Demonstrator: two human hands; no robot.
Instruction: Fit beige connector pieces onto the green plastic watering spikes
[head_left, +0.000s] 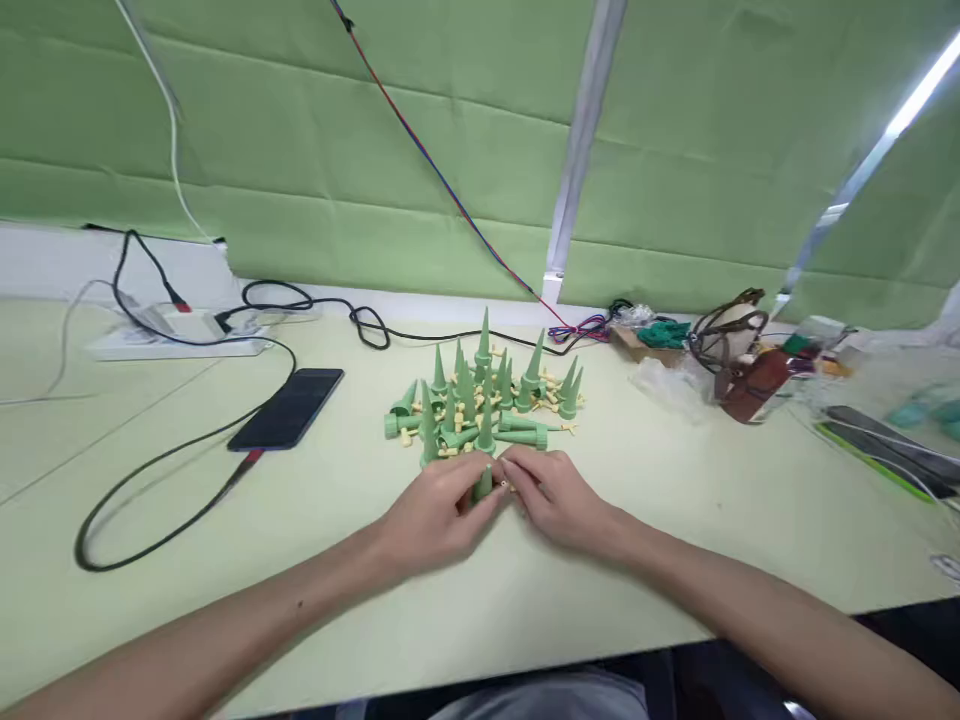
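My left hand (pixel 442 508) is closed around a green plastic cone spike (pixel 484 484), whose tip shows between thumb and fingers. Against it, my right hand (pixel 559 497) pinches a small cream-coloured plastic piece (pixel 507 486), mostly covered by the fingertips. Both hands meet just in front of a cluster of similar green cone spikes (pixel 469 395). Some of these stand upright on their wide ends and others lie on their sides. Small cream valve-like pieces (pixel 551 392) are scattered among them.
A phone (pixel 287 410) with a charging cable (pixel 142 560) lies to the left, near a white power strip (pixel 180 345). On the right are a brown bottle (pixel 757 385), clear plastic wrap (pixel 675 388) and a dark flat object (pixel 885 450). A green-covered wall (pixel 337 150) stands behind the table.
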